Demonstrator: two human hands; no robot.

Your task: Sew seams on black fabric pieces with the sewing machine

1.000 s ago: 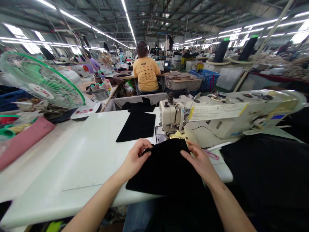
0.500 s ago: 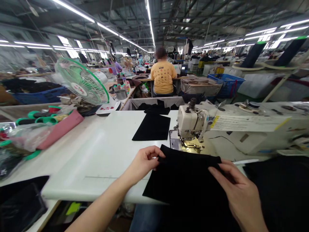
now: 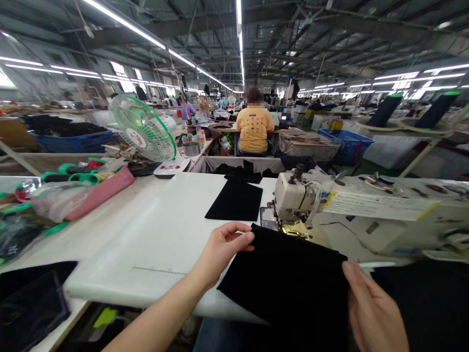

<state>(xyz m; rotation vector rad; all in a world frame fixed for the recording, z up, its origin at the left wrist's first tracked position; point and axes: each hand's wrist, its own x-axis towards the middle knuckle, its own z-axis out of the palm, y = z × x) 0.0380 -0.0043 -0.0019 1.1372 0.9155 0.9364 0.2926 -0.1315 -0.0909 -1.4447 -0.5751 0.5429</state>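
A piece of black fabric (image 3: 293,278) hangs between my two hands over the front edge of the white table (image 3: 146,234). My left hand (image 3: 229,249) pinches its upper left corner between thumb and fingers. At the upper right corner, my right hand (image 3: 373,298) grips the cloth, thumb on top and some fingers hidden behind. Just beyond the fabric's top edge stands a sewing machine (image 3: 296,195), its needle area partly covered by the cloth. Another black fabric piece (image 3: 236,200) lies flat on the table, left of the machine head.
Thread spools and a pink roll (image 3: 102,193) lie at left, near a green-rimmed fan (image 3: 142,127). More black cloth (image 3: 425,298) sits at right, and some (image 3: 32,303) at lower left. A person in a yellow shirt (image 3: 254,128) sits ahead, facing away.
My right hand has moved right and down, and the fabric's top edge is stretched flatter, without its earlier fold. The view has shifted slightly, too.
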